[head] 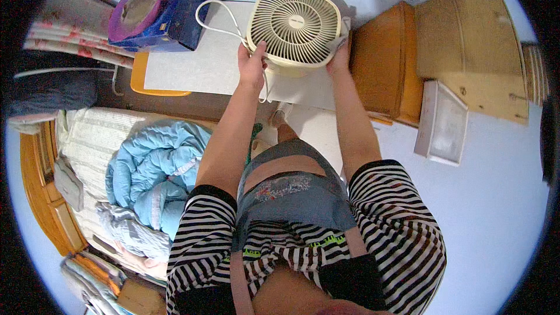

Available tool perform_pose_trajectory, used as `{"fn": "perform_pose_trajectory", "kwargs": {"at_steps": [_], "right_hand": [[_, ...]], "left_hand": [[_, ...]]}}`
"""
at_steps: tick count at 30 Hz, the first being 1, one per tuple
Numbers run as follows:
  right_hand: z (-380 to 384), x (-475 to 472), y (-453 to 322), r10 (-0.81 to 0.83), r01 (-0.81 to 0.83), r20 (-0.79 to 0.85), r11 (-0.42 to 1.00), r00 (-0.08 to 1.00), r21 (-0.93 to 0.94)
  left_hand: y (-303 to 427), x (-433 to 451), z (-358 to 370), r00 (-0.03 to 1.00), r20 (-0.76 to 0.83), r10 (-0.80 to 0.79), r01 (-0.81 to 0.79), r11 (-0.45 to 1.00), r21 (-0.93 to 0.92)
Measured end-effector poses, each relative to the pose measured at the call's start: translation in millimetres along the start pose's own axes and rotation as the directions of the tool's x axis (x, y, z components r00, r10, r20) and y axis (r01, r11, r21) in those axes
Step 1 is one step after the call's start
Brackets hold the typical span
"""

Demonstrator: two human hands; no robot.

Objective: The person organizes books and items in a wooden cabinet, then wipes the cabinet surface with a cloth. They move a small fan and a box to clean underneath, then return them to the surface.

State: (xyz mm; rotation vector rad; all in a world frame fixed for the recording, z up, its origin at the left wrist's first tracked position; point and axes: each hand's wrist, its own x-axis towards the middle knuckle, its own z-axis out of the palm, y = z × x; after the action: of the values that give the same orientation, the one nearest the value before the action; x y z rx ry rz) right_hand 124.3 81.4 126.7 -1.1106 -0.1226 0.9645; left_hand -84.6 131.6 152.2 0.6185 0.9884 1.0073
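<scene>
A cream box fan (295, 26) with a round slatted grille is held between my two hands over a table with a white top (183, 72). My left hand (252, 64) grips its lower left edge, thumb on the front rim, and a white power cord (218, 4) loops out beside this hand. At the fan's lower right side is my right hand (339, 59), partly hidden by the fan, with a pale cloth or wipe (342, 37) between it and the casing.
On the table's left part stands a blue box (181, 13) with a purple-rimmed round item (135, 8) against it. A brown wooden cabinet (380, 57), a cardboard box (468, 48) and a white tray (446, 127) are at right. A bed with a blue quilt (153, 162) lies at lower left.
</scene>
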Motion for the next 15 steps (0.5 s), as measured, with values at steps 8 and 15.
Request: {"fn": "perform_pose_trajectory", "kwargs": {"at_steps": [8,15], "right_hand": [[-18.9,-24.7,63.3,-0.115,0.116,-0.022,0.989,0.993,0.095],[-41.4,12.9,129.3,-0.314,0.343,-0.139,0.818,0.939,0.462]], "left_hand": [[20.3,0.8,-13.8,0.987,0.068,-0.147,0.137,0.981,0.137],[20.7,6.3,-5.5,0.968,0.115,-0.225,0.2,0.96,0.199]]}}
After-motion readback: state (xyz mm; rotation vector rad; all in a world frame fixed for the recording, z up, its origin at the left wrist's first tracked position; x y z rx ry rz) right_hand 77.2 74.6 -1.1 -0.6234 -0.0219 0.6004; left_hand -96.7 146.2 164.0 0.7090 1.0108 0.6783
